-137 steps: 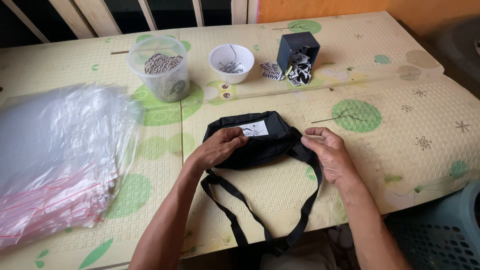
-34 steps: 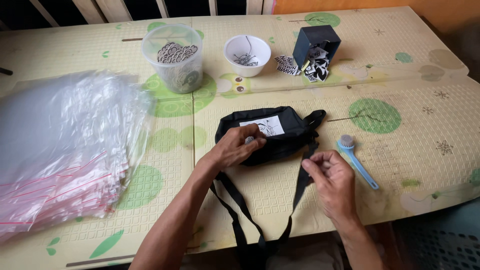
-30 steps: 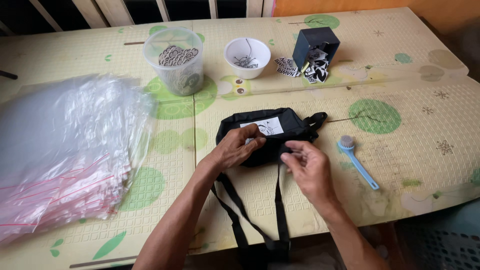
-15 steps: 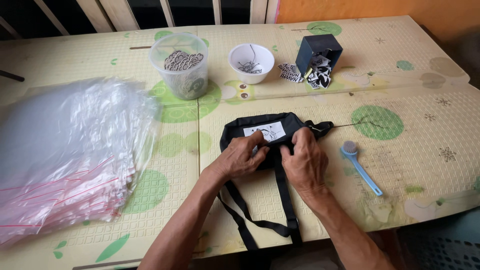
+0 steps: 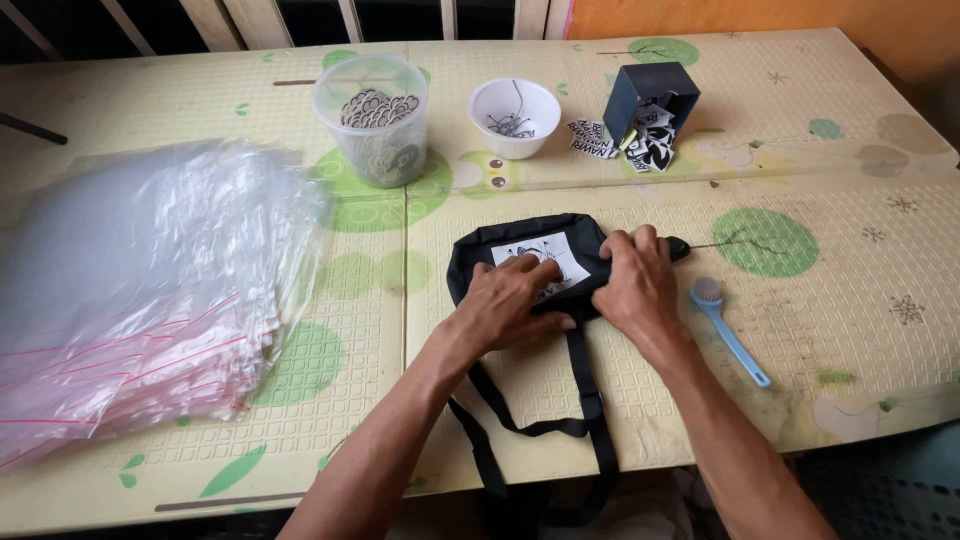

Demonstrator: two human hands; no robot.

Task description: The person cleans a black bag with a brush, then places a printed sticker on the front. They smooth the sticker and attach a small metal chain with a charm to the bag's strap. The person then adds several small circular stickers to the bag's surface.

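The table (image 5: 850, 330) is covered by a pale yellow embossed mat with green dots. All positions below are referenced to the black tote bag (image 5: 470, 262), which lies folded flat near the front edge, its straps (image 5: 590, 420) trailing over that edge.

Far to the left of the bag lies a large stack of clear zip bags (image 5: 140, 290) with red seal lines. Behind and left of the bag stands a clear plastic tub (image 5: 372, 120) holding printed cut-outs. Directly behind the bag sits a white bowl (image 5: 515, 117) with small dark items inside. Behind and right of it lies a tipped dark blue box (image 5: 650, 100), with black-and-white stickers (image 5: 590, 138) spilled beside it. Just right of the bag lies a light blue brush (image 5: 728, 330), not touching it.

The left hand (image 5: 512, 305) rests palm-down on the bag, fingers extended over the white printed label (image 5: 575, 262). The right hand (image 5: 637, 282) presses flat on the bag's right end, fingers curled over its top edge. Neither hand grips a separate object.
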